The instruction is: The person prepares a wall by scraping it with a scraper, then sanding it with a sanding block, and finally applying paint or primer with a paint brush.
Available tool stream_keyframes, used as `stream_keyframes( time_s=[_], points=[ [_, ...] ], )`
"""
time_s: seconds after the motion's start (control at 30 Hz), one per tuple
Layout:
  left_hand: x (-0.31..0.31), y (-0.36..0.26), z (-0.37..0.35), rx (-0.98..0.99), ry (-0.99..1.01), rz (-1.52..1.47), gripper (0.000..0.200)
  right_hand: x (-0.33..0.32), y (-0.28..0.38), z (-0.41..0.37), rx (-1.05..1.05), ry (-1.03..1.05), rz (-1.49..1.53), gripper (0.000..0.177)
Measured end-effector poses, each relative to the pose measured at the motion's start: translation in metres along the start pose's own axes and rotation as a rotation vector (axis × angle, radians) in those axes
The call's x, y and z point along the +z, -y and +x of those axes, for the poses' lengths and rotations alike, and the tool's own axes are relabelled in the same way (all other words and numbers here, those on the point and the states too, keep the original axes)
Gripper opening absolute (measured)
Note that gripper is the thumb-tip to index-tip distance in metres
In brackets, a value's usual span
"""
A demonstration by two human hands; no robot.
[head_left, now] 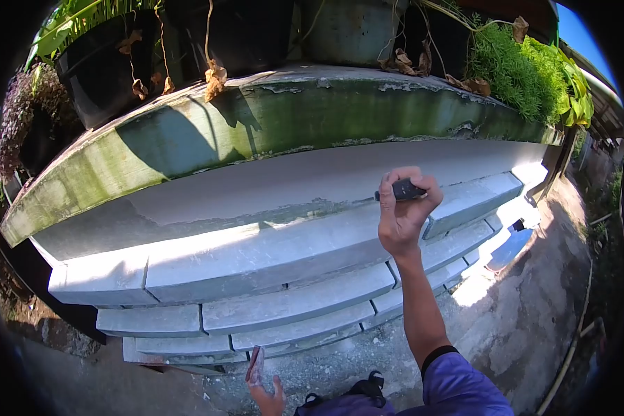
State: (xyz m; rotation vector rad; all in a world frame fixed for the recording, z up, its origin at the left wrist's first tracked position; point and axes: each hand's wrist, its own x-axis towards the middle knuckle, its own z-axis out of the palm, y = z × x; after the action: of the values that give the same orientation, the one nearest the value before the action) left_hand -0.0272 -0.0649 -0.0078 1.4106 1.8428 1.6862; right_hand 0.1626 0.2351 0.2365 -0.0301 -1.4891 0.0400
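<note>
My right hand (pixel 403 215) is closed around a tool with a short black handle (pixel 408 189), held against the pale wall (pixel 340 166) under the green-stained ledge. The tool's working end is hard to make out, so its kind cannot be told. Left of the hand, a ragged line of dark bare patches (pixel 312 208) runs along the bottom of the pale coating. Low in view, my left hand (pixel 263 388) is beside the lowest blocks, with dusty fingers stretched out and the thumb apart. Nothing shows in it.
Stepped rows of grey blocks (pixel 270 267) run below the wall. Potted plants (pixel 111 66) with hanging dry leaves stand on the mossy ledge (pixel 291 114). A bluish object (pixel 512 248) rests on the ground at the right. Rough concrete (pixel 527 319) lies alongside.
</note>
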Motion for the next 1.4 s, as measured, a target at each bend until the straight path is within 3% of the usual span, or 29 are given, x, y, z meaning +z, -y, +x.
stream_keyframes(
  time_s=[0.07,0.13,0.17,0.3,0.43,0.57,0.7,0.83,0.97,1.1,1.23,1.37,1.4],
  points=[
    [0.001,-0.005,-0.002,-0.004,-0.013,-0.030,0.065,0.002,0.007,0.005,-0.091,-0.081,0.086,0.043],
    [0.002,-0.005,-0.002,-0.024,-0.003,-0.018,0.065,0.004,-0.018,-0.018,0.129,0.090,-0.138,0.043],
    [0.004,-0.003,-0.002,-0.029,0.005,-0.009,0.065,0.008,-0.018,-0.018,0.171,0.076,-0.176,0.042],
    [0.007,0.004,-0.001,-0.045,0.014,0.001,0.065,0.002,0.005,-0.005,-0.097,-0.125,-0.009,0.046],
    [0.008,0.010,-0.006,-0.079,0.043,0.009,0.066,0.006,-0.013,-0.021,0.190,0.094,-0.161,0.045],
    [0.011,0.016,-0.008,-0.102,0.058,0.010,0.066,-0.001,0.004,-0.002,-0.117,-0.184,0.024,0.048],
    [0.013,0.021,-0.011,-0.123,0.075,0.014,0.066,0.005,-0.011,-0.014,0.169,0.149,-0.225,0.048],
    [0.013,0.025,-0.012,-0.137,0.085,0.015,0.066,0.006,0.006,0.002,-0.158,-0.162,-0.008,0.048],
    [0.012,0.029,-0.016,-0.162,0.094,0.023,0.067,0.014,-0.017,-0.013,0.112,0.101,-0.196,0.039],
    [0.011,0.034,-0.018,-0.190,0.094,0.031,0.067,0.015,0.001,0.002,-0.172,-0.250,0.012,0.042],
    [0.007,0.060,-0.035,-0.332,0.115,0.109,0.067,0.015,-0.014,-0.017,0.127,0.073,-0.195,0.040],
    [0.005,0.042,-0.022,-0.194,0.082,0.034,0.067,0.023,0.005,0.000,-0.181,-0.275,0.034,0.040],
    [0.004,0.041,-0.022,-0.182,0.081,0.026,0.067,0.025,-0.002,-0.006,-0.096,-0.181,-0.046,0.039]
  ],
)
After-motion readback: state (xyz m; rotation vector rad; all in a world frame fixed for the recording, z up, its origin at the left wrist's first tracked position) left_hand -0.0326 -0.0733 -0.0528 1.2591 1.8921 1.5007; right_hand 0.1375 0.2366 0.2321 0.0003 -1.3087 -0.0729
